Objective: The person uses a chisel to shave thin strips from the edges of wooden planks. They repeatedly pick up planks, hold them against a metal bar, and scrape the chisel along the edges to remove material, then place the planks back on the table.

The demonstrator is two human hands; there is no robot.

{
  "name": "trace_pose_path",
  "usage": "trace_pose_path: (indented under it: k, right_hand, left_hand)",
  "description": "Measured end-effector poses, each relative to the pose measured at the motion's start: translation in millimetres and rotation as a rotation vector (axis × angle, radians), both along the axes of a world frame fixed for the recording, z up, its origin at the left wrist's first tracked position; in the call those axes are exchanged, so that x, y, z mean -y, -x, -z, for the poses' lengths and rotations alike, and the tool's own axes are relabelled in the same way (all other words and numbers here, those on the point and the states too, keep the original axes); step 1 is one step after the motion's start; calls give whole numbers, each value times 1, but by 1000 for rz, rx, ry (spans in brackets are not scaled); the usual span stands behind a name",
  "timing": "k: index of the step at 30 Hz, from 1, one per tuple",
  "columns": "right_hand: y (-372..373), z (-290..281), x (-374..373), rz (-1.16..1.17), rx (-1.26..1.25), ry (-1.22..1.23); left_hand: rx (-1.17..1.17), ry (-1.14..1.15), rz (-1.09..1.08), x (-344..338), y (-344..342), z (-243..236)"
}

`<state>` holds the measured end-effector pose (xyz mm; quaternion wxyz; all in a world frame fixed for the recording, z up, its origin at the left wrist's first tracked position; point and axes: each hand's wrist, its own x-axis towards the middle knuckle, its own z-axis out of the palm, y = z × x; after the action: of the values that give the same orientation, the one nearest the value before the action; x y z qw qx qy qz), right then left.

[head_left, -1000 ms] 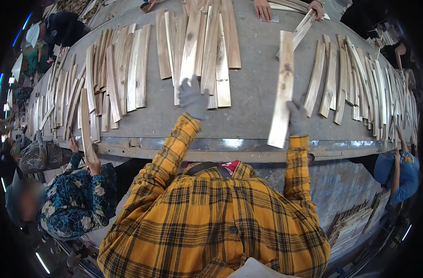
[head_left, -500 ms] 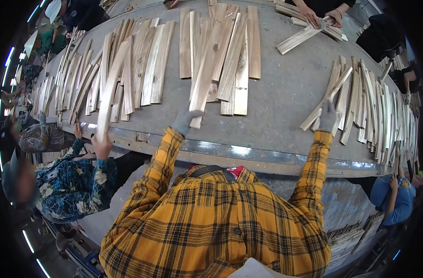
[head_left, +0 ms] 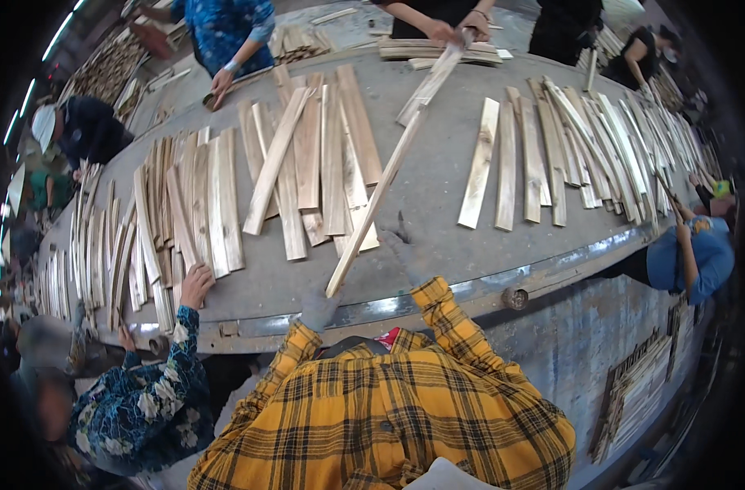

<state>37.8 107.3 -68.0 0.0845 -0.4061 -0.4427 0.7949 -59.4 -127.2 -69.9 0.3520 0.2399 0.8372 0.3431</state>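
Note:
My left hand (head_left: 317,309), in a grey glove, is closed at the near end of a long narrow wooden strip (head_left: 376,208). The strip slants away to the upper right, its narrow edge partly turned up. Its far end reaches a pale board in another person's hands. My right hand (head_left: 401,255), also gloved, is just right of the strip, fingers stretched apart, with nothing visible in it. Beyond my left hand lies a loose group of wooden strips (head_left: 309,155), some overlapping. One separate strip (head_left: 479,163) lies farther right.
Rows of strips lie at left (head_left: 217,196) and right (head_left: 532,163) on the grey table (head_left: 438,196). A metal band edges it near me. A person in a floral sleeve (head_left: 168,384) touches strips at my left; others stand across and at right.
My right hand has left the strips on the right and come in beside my left hand. The view has turned. My left hand's strip now slants right instead of lying over the middle group.

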Motion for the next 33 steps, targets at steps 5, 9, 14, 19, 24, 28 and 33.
trace_pose_path:
  k: [5, 9, 14, 19, 24, 28, 33]
  right_hand:
    - [-15, 17, -8, 200, 76, -235]
    - [-63, 37, -31, 298, 177, -468]
    - [-130, 36, -62, 278, 223, -491]
    - [-168, 5, -65, 461, 407, -263]
    - [-220, 12, -72, 606, 403, -482]
    - [-266, -4, -70, 381, 783, -987]
    - [-284, -13, -57, 76, 1191, -935]
  left_hand:
    - [36, -137, 58, -5, -6, -10]
    - [5, -58, 96, 4, -12, -6]
    - [-104, 42, 179, 35, -17, -11]
    - [6, 131, 147, 6, -23, 1]
    - [-272, 5, 261, -141, -50, 36]
    - [-283, -22, 187, -262, -62, 55]
    - [-526, -171, 258, -255, -34, 51]
